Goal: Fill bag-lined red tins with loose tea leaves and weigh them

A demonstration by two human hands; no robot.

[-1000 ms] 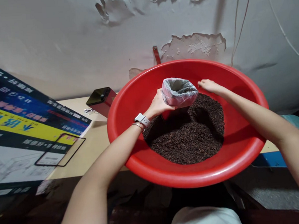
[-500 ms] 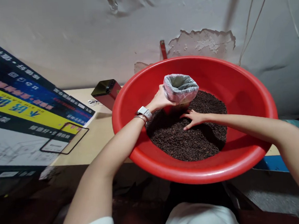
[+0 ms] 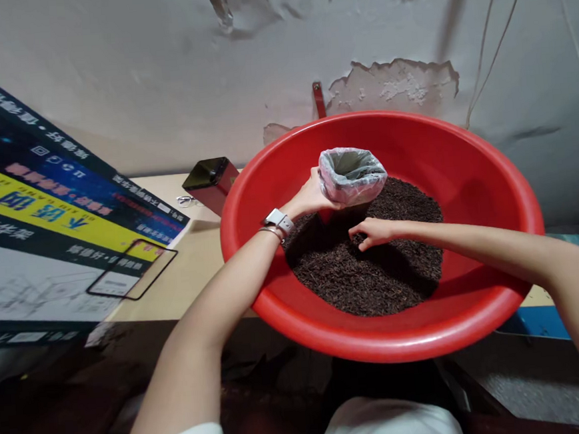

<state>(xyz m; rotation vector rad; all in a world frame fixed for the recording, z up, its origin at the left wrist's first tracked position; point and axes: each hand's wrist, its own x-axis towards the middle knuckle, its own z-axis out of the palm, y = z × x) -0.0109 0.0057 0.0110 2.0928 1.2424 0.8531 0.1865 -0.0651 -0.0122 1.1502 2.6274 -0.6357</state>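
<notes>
Status of the work: partway, judging by how the material lies. The lined container (image 3: 355, 192) is positioned above the left part of the dark loose material (image 3: 365, 284), inside the red basin (image 3: 400, 350). Its plastic liner (image 3: 376, 189) is in place and folded outward over the rim, with the mouth open, so preparation of this container appears complete. A little dark matter shows inside the liner at the right; the depth of fill cannot be read from this angle.

Left hand (image 3: 314, 193): grip closed around the left side of the lined container, holding it slightly tilted. Right hand (image 3: 375, 231): grip partly closed, fingers curled inward at the surface of the material, just to the near side of the container. Whether the fingers enclose any material cannot be told.

Outstanding quantity: a broad heap of material lies in the basin, so the larger share appears to be outside the container. The liner mouth is neither gathered nor closed; closing is therefore not done.

Adjacent items: a dark-topped box (image 3: 217, 190) stands on the bench (image 3: 194, 278), left of the basin and beside its rim; whether it contains anything cannot be told. A printed carton (image 3: 59, 215) occupies the far left
</notes>
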